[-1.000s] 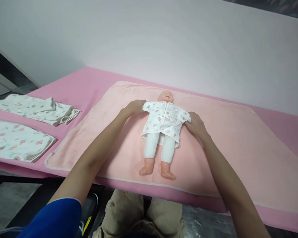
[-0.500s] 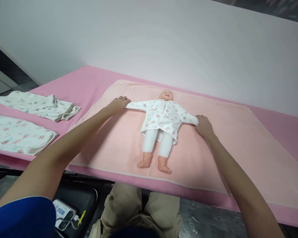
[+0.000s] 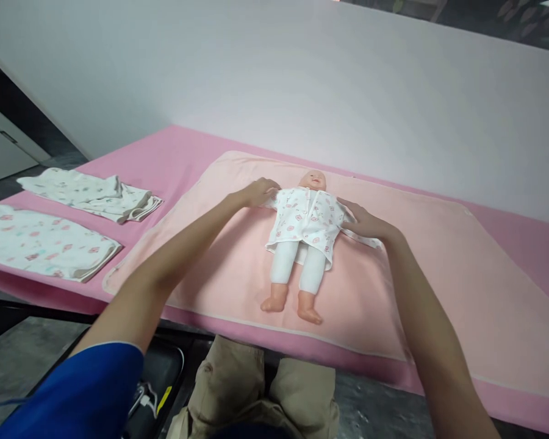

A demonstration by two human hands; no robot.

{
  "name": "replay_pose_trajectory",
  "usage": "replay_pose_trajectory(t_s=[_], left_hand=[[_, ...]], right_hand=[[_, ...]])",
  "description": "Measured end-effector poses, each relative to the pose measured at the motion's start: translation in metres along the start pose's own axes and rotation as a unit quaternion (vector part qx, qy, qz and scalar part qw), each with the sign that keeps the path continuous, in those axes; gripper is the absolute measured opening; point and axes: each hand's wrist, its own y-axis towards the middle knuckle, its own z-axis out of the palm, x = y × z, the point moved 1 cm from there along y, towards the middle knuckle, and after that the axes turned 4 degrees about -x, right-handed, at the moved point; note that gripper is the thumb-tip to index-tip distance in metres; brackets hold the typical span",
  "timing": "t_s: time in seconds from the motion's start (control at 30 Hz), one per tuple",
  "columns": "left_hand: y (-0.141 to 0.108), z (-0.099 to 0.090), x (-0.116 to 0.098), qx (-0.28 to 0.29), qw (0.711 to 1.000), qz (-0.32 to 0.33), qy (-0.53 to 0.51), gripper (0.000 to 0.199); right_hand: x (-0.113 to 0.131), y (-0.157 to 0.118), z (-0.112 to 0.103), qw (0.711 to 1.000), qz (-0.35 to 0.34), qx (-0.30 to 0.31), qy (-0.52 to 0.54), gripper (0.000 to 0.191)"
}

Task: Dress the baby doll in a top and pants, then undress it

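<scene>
A baby doll (image 3: 280, 262) lies on its back on a pink blanket, head toward the wall, with white legs and bare feet toward me. It wears a white baby shirt (image 3: 304, 213) with pink prints, parted a little at the lower front. My left hand (image 3: 260, 192) rests at the shirt's sleeve by the shoulder on the left, fingers stretched toward the doll. On the other side my right hand (image 3: 365, 221) lies over the upper sleeve, fingers extended; the end of that sleeve shows beneath the wrist. Both hands partly cover the sleeves.
The light pink blanket (image 3: 229, 274) is spread over a pink-covered table (image 3: 196, 143) against a white wall (image 3: 302, 79). Two folded printed cloths, one green-patterned (image 3: 86, 189) and one pink-patterned (image 3: 41, 241), lie at the left. Below the edge sits a black case (image 3: 165, 366) with a cable.
Both my hands have moved inward, from the sleeve ends to near the doll's shoulders. The right sleeve end now lies free on the blanket. The view has shifted slightly left.
</scene>
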Motion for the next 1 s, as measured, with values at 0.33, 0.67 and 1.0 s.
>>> replay_pose_trajectory(t_s=[0.33, 0.67, 1.0], left_hand=[[0.037, 0.037, -0.069, -0.032, 0.995, -0.063, -0.064, 0.062], [0.007, 0.019, -0.105, -0.002, 0.998, 0.033, -0.062, 0.065], [-0.157, 0.011, -0.088, 0.044, 0.996, 0.063, -0.048, 0.078]], right_hand=[[0.056, 0.073, 0.075, 0.957, 0.134, -0.238, 0.097, 0.042], [0.078, 0.039, 0.062, 0.962, 0.043, -0.254, 0.087, 0.046], [0.082, -0.14, 0.101, 0.972, -0.009, -0.197, 0.129, 0.056]])
